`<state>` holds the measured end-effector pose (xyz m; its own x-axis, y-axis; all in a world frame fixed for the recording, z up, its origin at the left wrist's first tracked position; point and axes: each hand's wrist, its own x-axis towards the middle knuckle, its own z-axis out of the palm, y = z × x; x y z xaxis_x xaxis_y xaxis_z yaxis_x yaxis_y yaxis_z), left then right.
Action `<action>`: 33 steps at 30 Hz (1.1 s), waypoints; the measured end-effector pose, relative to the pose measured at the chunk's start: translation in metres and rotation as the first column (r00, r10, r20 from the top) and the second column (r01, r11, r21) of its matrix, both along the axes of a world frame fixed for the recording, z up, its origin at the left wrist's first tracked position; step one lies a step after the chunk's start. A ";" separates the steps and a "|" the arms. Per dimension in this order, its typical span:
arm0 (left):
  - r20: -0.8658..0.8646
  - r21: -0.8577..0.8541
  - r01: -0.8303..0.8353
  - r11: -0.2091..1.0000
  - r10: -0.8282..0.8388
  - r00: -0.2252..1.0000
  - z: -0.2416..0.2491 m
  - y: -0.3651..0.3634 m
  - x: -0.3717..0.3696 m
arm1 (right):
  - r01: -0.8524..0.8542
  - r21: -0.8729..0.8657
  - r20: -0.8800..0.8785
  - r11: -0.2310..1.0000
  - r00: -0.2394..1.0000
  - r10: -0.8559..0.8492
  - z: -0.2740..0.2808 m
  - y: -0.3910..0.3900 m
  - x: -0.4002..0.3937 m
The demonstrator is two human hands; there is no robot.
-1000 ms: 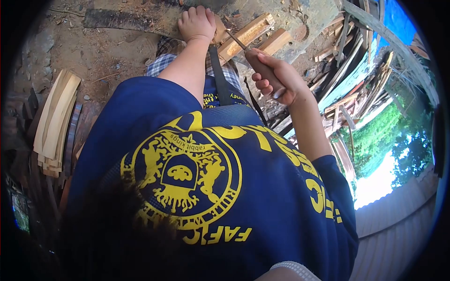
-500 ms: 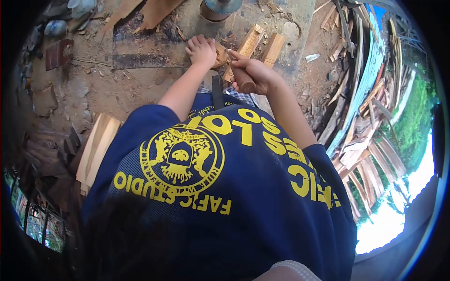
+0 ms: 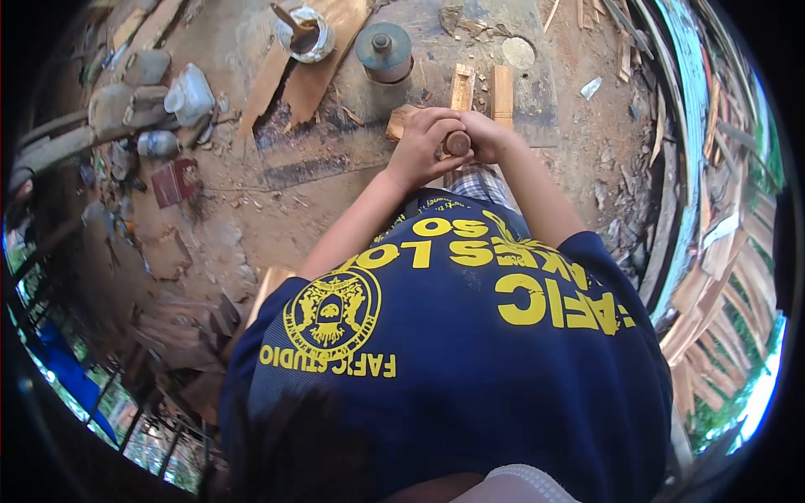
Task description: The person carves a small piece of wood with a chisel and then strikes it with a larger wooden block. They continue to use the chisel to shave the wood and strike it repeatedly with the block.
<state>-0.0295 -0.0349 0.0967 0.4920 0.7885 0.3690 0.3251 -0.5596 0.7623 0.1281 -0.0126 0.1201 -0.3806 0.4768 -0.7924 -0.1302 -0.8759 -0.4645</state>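
Both hands are close together in front of my lap, around a round brown wooden tool handle [image 3: 457, 143] whose end faces up at me. My left hand [image 3: 425, 144] is wrapped round the handle from the left, fingers bent over it. My right hand [image 3: 486, 137] closes on it from the right. The tool's working end is hidden beneath the hands. Just past my left hand lies a wood block [image 3: 401, 122]. A hollowed wood piece [image 3: 462, 86] and a plain wood block [image 3: 502, 94] lie beyond my right hand.
Beyond the blocks stands a dark round metal object with a knob [image 3: 383, 54]. A white tub with a brown stick in it [image 3: 305, 38] stands by flat wood boards [image 3: 323, 71]. Plastic containers [image 3: 189, 94] lie left. Wood strips are piled right. A stained board [image 3: 327, 155] lies under the work.
My left hand has left the wood block and come over to the handle beside my right hand. The handle has turned more end-on toward me. The view has shifted.
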 end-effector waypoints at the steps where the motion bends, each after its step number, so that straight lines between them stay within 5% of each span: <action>1: 0.001 0.034 -0.010 0.999 0.010 1.000 0.009 0.002 0.002 | -0.069 -0.009 0.017 0.998 0.997 0.069 -0.015 -0.001 0.007; 6: 0.085 0.042 0.097 0.994 -0.100 0.991 0.002 0.024 0.006 | -0.088 -0.124 -0.054 0.988 0.995 0.082 -0.040 -0.008 0.033; 8: 0.219 -0.202 0.050 0.978 -0.004 0.976 -0.001 0.030 0.011 | 0.151 0.014 0.226 0.988 0.963 -0.150 -0.041 -0.019 0.033; 10: 0.307 -0.165 0.048 0.985 0.005 0.952 -0.009 0.043 0.025 | 0.218 0.030 0.278 0.976 0.936 -0.217 -0.097 -0.031 0.048; 13: 0.452 -0.356 0.004 0.935 0.169 0.876 -0.030 0.061 0.041 | 0.011 0.091 0.470 0.996 0.881 -0.053 -0.161 -0.047 0.050; 15: 0.414 -0.315 -0.013 0.949 0.150 0.898 -0.033 0.069 0.046 | -0.176 -0.008 0.911 0.984 0.404 0.080 -0.156 -0.062 0.026; 20: 0.338 -0.091 -0.163 0.982 0.184 0.923 -0.033 0.079 0.061 | -0.223 0.029 0.901 0.974 0.428 0.071 -0.147 -0.073 0.002; 22: 0.353 -0.160 -0.136 0.978 0.185 0.917 -0.029 0.077 0.063 | -0.339 -0.006 0.868 0.941 0.465 0.173 -0.150 -0.077 0.001; 27: 0.343 -0.139 -0.135 0.981 0.176 0.923 -0.031 0.081 0.060 | -0.293 0.096 0.815 0.951 0.572 0.093 -0.166 -0.079 0.017; 30: 0.355 -0.151 -0.106 0.983 0.154 0.922 -0.033 0.077 0.056 | -0.136 0.241 0.786 0.961 0.608 -0.111 -0.170 -0.082 0.040; 32: 0.368 -0.196 -0.086 0.977 0.155 0.917 -0.032 0.075 0.055 | 0.100 0.151 0.435 0.983 0.887 -0.157 -0.163 -0.078 0.065; 33: 0.336 -0.153 -0.110 0.982 0.157 0.929 -0.030 0.074 0.055 | 0.184 0.072 0.409 0.980 0.891 -0.198 -0.157 -0.079 0.070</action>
